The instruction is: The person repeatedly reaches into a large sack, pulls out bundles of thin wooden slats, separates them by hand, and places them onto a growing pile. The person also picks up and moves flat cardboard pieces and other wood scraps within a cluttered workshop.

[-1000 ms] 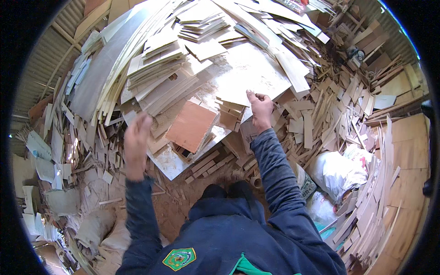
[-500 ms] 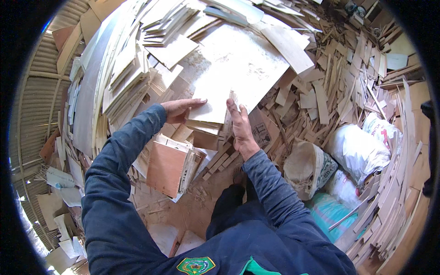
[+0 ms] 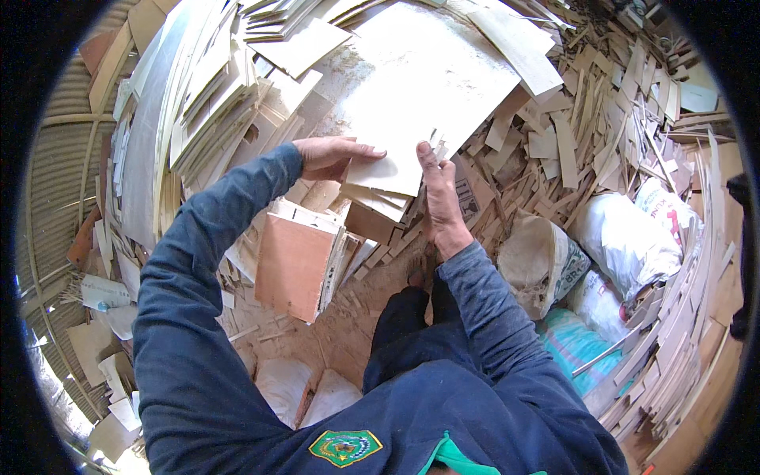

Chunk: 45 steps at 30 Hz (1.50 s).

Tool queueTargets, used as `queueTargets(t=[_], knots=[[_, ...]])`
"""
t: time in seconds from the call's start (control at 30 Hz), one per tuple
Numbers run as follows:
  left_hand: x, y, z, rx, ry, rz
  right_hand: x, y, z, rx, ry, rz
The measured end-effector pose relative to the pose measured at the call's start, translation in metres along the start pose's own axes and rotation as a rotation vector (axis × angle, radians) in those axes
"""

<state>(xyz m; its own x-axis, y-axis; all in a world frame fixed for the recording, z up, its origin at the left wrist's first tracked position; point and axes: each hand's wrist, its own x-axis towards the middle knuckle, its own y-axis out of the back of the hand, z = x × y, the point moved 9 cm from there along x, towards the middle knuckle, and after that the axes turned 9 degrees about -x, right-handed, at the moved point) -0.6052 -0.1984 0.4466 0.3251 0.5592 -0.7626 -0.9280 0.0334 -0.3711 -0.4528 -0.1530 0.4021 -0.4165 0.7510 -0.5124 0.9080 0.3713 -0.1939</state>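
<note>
A small stack of pale plywood pieces [image 3: 384, 176] lies at the near edge of a bright, dust-strewn board [image 3: 412, 75]. My left hand [image 3: 336, 157] grips the stack's left side, thumb on top, the other fingers partly hidden. Along its right edge my right hand [image 3: 443, 198] is closed, thumb pointing up, and thin wood slivers [image 3: 437, 142] show by the thumb tip. Just nearer to me stands another bundle of plywood offcuts with a reddish-brown face [image 3: 293, 267], touched by neither hand.
Tall stacks of thin boards [image 3: 214, 95] rise at the left. Scattered wood offcuts [image 3: 566, 146] cover the right side. White sacks [image 3: 629, 241], an open beige sack [image 3: 530, 253] and a turquoise sack [image 3: 582, 348] stand at right. Below are my legs on a dusty floor [image 3: 332, 344].
Both hands and the small plywood stack appear slightly farther right and up in the picture, as the whole view has shifted. My right fingers look more curled, with the thumb raised.
</note>
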Motion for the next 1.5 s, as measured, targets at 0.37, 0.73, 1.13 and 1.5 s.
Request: queueTargets(t=[0.37, 0.73, 1.13, 1.5], knots=[[-0.005, 0.03, 0.024, 0.227, -0.126, 0.045, -0.012, 0.016, -0.002, 0.068, 0.066, -0.147], [-0.163, 0.075, -0.187, -0.285, -0.371, 0.528, -0.038, 0.027, -0.006, 0.209, -0.011, -0.242], [-0.126, 0.057, -0.243, -0.406, -0.712, 0.64, -0.126, 0.016, 0.059, 0.223, -0.147, -0.361], [-0.121, 0.001, -0.251, -0.562, -0.524, 0.758, -0.14, -0.006, 0.095, 0.197, -0.145, -0.448]])
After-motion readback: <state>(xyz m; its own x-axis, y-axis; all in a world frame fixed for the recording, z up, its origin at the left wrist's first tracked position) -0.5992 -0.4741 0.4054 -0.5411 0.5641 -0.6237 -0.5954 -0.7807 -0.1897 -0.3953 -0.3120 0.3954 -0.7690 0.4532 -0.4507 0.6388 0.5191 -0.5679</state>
